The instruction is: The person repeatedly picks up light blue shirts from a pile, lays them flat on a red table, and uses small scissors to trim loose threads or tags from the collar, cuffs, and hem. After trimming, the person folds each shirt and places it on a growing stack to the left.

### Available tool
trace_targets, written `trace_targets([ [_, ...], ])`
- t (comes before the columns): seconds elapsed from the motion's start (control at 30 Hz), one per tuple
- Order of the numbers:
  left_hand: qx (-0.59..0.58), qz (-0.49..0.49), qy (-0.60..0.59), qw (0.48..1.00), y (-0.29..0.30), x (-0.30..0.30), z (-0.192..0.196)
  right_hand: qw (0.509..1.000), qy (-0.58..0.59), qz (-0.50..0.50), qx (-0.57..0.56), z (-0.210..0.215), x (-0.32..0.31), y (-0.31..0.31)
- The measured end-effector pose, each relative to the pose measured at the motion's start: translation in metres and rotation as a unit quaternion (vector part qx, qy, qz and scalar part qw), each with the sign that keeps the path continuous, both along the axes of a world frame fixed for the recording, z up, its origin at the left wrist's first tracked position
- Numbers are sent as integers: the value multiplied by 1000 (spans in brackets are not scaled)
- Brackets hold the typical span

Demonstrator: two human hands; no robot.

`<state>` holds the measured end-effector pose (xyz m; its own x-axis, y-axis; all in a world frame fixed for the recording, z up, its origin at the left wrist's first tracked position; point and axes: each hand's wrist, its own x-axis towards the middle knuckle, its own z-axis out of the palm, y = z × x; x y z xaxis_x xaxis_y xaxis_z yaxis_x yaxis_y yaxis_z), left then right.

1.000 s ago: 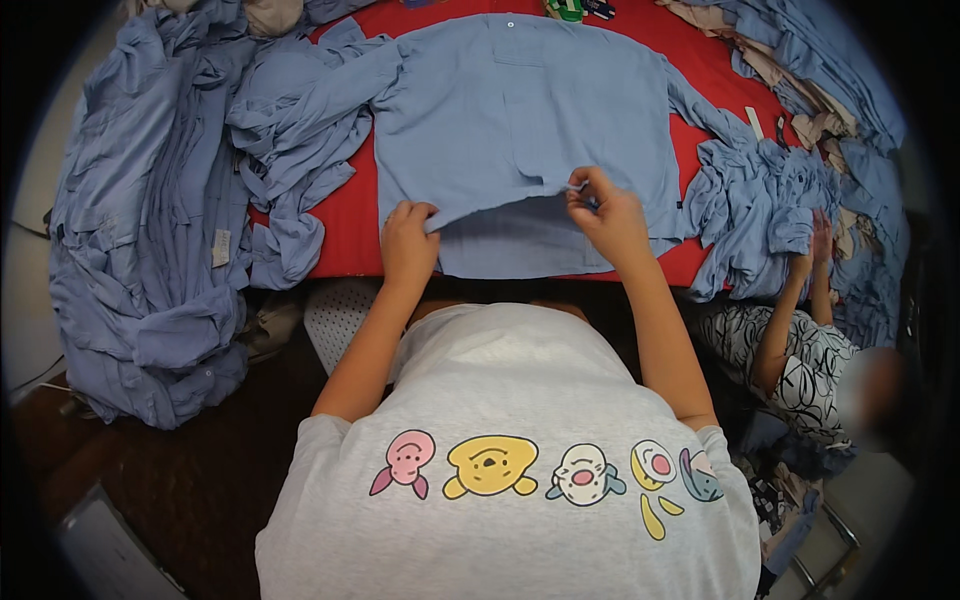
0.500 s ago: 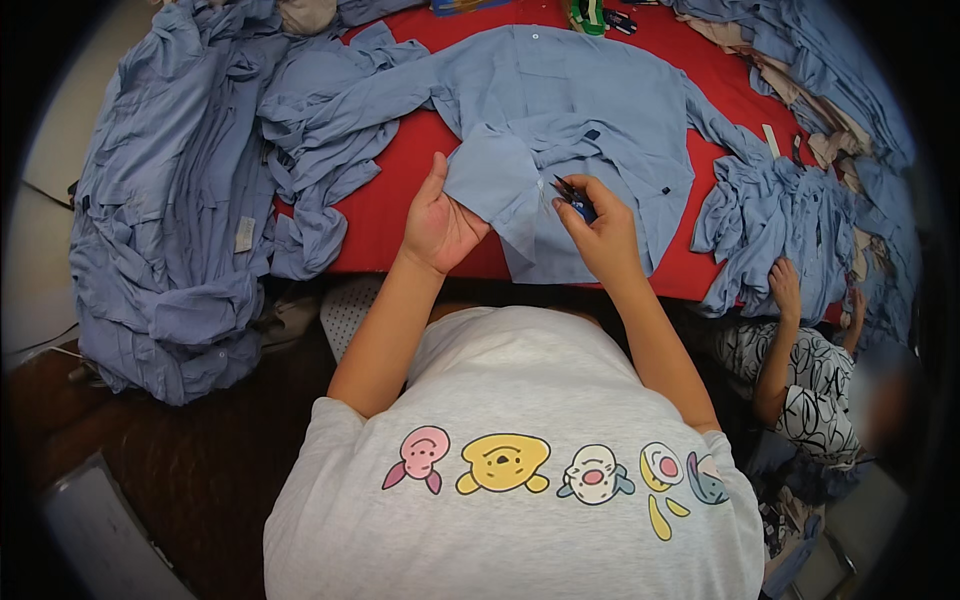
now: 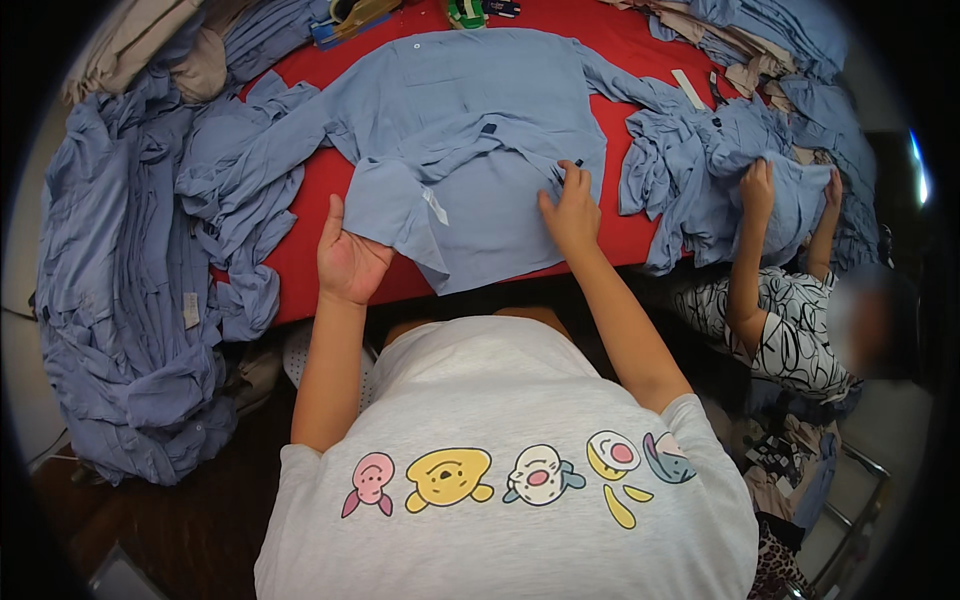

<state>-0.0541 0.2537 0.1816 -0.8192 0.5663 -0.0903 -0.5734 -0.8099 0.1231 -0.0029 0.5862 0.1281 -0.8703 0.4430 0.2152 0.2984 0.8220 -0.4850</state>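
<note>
Red-covered desk (image 3: 300, 235), shirts heaped on both flanks: left hand (image 3: 350, 262) in a loose, half-open grip on the folded lower-left hem of the pale blue button-up cotton shirt (image 3: 470, 130), right hand (image 3: 572, 212) pinching the right side seam shut between thumb and fingers, the garment lying spread at desk centre with its collar away from the person. Handling, by judgement: light, limp, creasing readily, not fragile, best taken at hem or seams. Surroundings: large pile of matching blue shirts (image 3: 120, 300) draped off the left edge, crumpled blue shirts (image 3: 700, 170) close at right where another person's hands (image 3: 758, 185) work, crowding the sleeves.
</note>
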Motion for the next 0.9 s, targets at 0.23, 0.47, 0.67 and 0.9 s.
trace_targets([
  [0.23,2,2,-8,1000,-2,-4,-7,983,47,27,-175,-31,-34,66],
  [0.47,4,29,17,999,-21,-9,-9,598,132,-1,-790,62,-15,85],
  [0.67,54,37,22,998,-18,-15,-16,560,147,23,-815,71,-15,74],
  [0.9,-211,193,-188,940,-17,-18,-41,475,142,110,-861,22,-7,116],
])
